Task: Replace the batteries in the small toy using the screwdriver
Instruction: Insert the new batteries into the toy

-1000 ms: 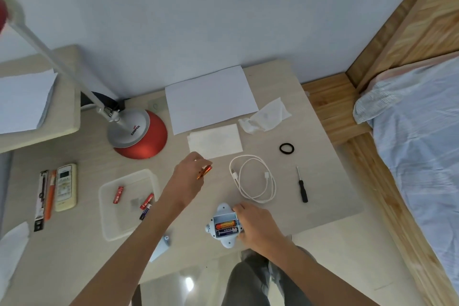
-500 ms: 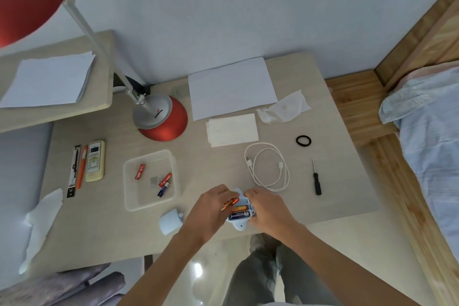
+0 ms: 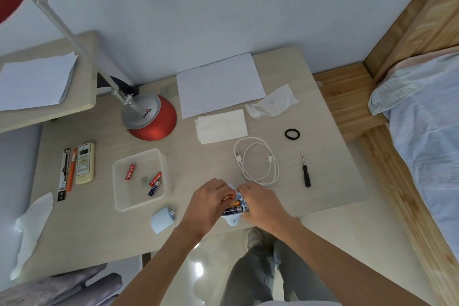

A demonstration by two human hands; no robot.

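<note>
The small light-blue toy (image 3: 234,220) lies at the desk's front edge with its battery bay open and two batteries (image 3: 233,207) showing inside. My right hand (image 3: 260,205) grips the toy's right side. My left hand (image 3: 210,204) pinches an orange battery (image 3: 229,197) at the top of the bay. The toy's blue cover (image 3: 162,219) rests to the left. A black-handled screwdriver (image 3: 305,173) lies untouched on the right of the desk. A clear plastic tray (image 3: 119,196) holds three loose batteries (image 3: 130,171).
A red-based desk lamp (image 3: 151,118) stands at the back left. White cable (image 3: 257,160), black hair tie (image 3: 292,134), paper sheets (image 3: 218,84) and a crumpled tissue (image 3: 273,102) lie mid-desk. A remote (image 3: 85,163) and pens sit far left. A bed (image 3: 427,117) is on the right.
My left hand brought the orange battery down from mid-desk to the toy's open bay. My right hand stayed on the toy. The camera view shifted.
</note>
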